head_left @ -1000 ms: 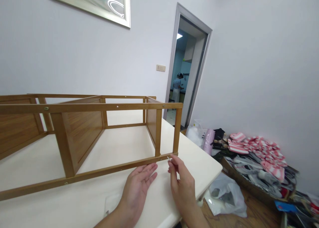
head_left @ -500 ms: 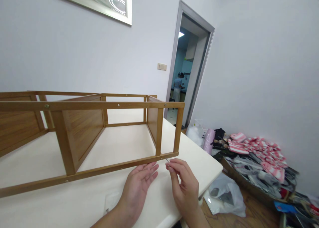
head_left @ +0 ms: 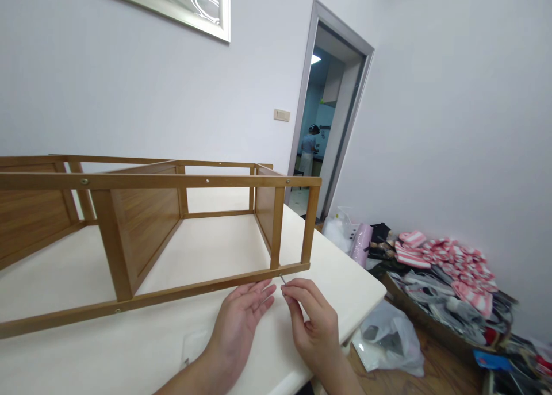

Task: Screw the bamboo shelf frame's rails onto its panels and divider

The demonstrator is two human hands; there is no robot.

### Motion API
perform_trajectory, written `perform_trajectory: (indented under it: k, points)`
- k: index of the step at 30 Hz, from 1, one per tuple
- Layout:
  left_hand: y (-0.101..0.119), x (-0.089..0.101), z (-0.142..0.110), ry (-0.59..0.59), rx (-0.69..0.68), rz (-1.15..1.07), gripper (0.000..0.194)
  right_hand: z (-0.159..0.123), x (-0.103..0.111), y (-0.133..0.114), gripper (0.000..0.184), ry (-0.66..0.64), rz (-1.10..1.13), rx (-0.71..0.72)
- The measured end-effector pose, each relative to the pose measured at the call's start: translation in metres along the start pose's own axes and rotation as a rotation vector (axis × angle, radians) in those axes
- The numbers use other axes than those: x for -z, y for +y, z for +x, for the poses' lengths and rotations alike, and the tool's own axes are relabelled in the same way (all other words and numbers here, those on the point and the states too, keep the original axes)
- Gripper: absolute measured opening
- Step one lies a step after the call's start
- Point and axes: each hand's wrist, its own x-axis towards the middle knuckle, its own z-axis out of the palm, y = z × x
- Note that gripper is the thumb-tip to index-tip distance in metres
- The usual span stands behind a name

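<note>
The wood frame (head_left: 185, 292) lies on its side on the table (head_left: 345, 274), with its panels (head_left: 149, 217) in between the rails. Two bolts, one here (head_left: 85, 181) and one here (head_left: 288, 181), sit in the top rail, but the hole (head_left: 207, 180) between them looks bare. Your right hand (head_left: 317, 320) pinches a thin metal pin (head_left: 283, 280), its tip close by the low rail's end; I can't tell if the part there is tight. Your left hand (head_left: 237, 332) is spread, palm up, beside that rail. Clear plastic (head_left: 193, 342) lies near your left wrist.

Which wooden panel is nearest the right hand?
The rightmost panel, near one end of the frame; the middle panel and leftmost panel sit farther away.
</note>
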Motion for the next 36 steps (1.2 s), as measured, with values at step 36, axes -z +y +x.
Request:
perform_trajectory:
  k: [36]
  points:
    - [0.0026,-0.0015,0.0025,0.026,0.041,0.016,0.008,-0.0042,-0.0031,-0.0009,0.012,-0.057,-0.131,-0.039]
